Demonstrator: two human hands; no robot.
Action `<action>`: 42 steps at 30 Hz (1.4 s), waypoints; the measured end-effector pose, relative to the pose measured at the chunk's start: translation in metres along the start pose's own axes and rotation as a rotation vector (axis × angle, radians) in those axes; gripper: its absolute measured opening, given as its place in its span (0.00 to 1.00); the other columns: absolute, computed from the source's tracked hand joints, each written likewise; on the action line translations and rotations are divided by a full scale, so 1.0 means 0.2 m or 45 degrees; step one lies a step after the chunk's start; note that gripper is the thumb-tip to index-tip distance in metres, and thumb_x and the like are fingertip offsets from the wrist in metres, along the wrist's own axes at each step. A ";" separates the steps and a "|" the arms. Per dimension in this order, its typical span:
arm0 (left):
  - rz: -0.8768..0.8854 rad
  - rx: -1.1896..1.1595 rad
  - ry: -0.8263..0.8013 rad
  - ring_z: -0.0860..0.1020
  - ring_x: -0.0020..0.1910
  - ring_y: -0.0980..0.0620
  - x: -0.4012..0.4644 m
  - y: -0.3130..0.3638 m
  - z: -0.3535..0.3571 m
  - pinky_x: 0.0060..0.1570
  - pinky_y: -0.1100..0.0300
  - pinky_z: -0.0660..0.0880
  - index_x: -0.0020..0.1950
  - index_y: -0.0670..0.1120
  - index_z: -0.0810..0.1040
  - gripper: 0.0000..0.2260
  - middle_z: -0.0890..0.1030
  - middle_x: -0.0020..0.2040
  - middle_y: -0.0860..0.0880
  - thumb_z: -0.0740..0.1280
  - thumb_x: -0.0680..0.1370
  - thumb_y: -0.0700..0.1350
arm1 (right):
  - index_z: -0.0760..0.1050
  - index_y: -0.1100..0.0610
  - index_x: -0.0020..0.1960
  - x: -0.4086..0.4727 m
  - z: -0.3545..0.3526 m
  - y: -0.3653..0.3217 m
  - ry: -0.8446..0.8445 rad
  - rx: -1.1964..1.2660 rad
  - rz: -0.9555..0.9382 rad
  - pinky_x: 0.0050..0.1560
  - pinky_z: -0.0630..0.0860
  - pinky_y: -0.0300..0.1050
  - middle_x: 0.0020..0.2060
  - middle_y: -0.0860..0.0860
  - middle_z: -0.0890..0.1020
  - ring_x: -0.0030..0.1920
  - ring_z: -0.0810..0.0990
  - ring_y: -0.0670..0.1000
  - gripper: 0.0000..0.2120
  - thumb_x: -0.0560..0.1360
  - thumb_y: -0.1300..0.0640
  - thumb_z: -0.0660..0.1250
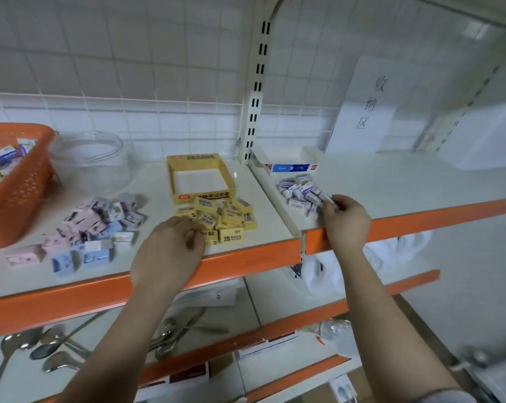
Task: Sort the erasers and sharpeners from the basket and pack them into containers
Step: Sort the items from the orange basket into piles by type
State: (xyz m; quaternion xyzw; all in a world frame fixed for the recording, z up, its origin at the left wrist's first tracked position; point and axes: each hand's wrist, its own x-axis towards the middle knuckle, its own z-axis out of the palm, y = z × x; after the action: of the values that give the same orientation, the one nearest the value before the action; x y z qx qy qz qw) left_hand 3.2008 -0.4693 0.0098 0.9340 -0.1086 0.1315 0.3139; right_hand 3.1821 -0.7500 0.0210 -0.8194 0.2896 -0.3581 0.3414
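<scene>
An orange basket (28, 181) at the far left holds mixed erasers. On the shelf lie three sorted heaps: pink and blue boxed items (94, 228), yellow erasers (225, 216) and white-and-blue erasers (299, 190). An empty yellow carton (201, 196) stands behind the yellow heap, and a white-and-blue carton (289, 165) behind the white heap. A clear plastic jar (92, 161) sits beside the basket. My left hand (170, 251) rests with curled fingers on the near side of the yellow heap. My right hand (345, 219) pinches a white-and-blue eraser (329, 200) at the edge of that heap.
The shelf has an orange front lip (246, 260) and a metal upright (254, 112) dividing two bays. A paper sign (365, 106) hangs at the back right. Spoons (42, 347) and boxes lie on the lower shelves.
</scene>
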 end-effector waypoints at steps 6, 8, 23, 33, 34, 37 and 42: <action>-0.014 0.002 0.052 0.74 0.54 0.52 -0.01 0.00 0.01 0.46 0.59 0.72 0.53 0.54 0.81 0.10 0.78 0.55 0.55 0.61 0.77 0.48 | 0.79 0.66 0.44 -0.02 0.01 -0.01 0.026 -0.007 -0.038 0.36 0.63 0.47 0.34 0.61 0.80 0.37 0.76 0.61 0.10 0.75 0.59 0.64; -0.017 0.003 0.051 0.74 0.55 0.53 -0.01 0.01 0.01 0.45 0.60 0.71 0.53 0.54 0.81 0.10 0.78 0.55 0.55 0.61 0.77 0.47 | 0.78 0.69 0.46 -0.02 0.00 -0.01 0.033 -0.007 -0.054 0.40 0.67 0.51 0.37 0.65 0.80 0.40 0.77 0.64 0.11 0.75 0.60 0.64; 0.287 -0.375 0.199 0.74 0.44 0.57 0.01 -0.15 -0.22 0.47 0.71 0.69 0.49 0.45 0.83 0.07 0.80 0.47 0.51 0.66 0.75 0.40 | 0.81 0.57 0.54 -0.26 0.20 -0.69 -0.181 0.409 -0.387 0.45 0.72 0.29 0.38 0.46 0.81 0.40 0.78 0.43 0.09 0.74 0.59 0.67; 0.511 -0.225 0.376 0.71 0.39 0.62 0.21 -0.71 -1.00 0.42 0.78 0.66 0.47 0.47 0.83 0.10 0.77 0.41 0.57 0.63 0.72 0.42 | 0.81 0.52 0.49 -0.70 0.71 -1.45 -0.467 0.529 -0.527 0.35 0.67 0.26 0.32 0.44 0.78 0.30 0.73 0.37 0.05 0.74 0.57 0.69; 0.502 -0.211 0.379 0.72 0.40 0.61 0.23 -0.78 -1.07 0.41 0.77 0.66 0.47 0.47 0.83 0.09 0.77 0.41 0.57 0.64 0.72 0.42 | 0.81 0.53 0.48 -0.74 0.77 -1.53 -0.501 0.502 -0.552 0.35 0.66 0.26 0.32 0.44 0.78 0.29 0.73 0.37 0.05 0.74 0.57 0.68; 0.421 -0.173 0.355 0.74 0.37 0.59 0.28 -0.99 -1.25 0.40 0.73 0.68 0.47 0.47 0.83 0.07 0.79 0.41 0.56 0.67 0.73 0.40 | 0.82 0.56 0.48 -0.83 0.95 -1.72 -0.579 0.363 -0.648 0.35 0.68 0.28 0.33 0.47 0.79 0.31 0.75 0.40 0.06 0.73 0.60 0.67; 0.229 -0.137 0.321 0.76 0.37 0.62 0.32 -1.21 -1.41 0.42 0.68 0.73 0.48 0.47 0.83 0.07 0.79 0.41 0.56 0.67 0.74 0.39 | 0.82 0.58 0.52 -0.87 1.21 -1.89 -0.876 -0.279 -0.965 0.49 0.74 0.40 0.46 0.53 0.83 0.46 0.79 0.49 0.09 0.73 0.59 0.68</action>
State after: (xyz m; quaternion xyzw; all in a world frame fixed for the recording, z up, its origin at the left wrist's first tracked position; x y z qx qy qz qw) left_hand 3.2800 -0.1145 0.1106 0.8784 -0.1583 0.2694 0.3616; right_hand 3.3589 -0.3129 0.1203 -0.9678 -0.1204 -0.1343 0.1757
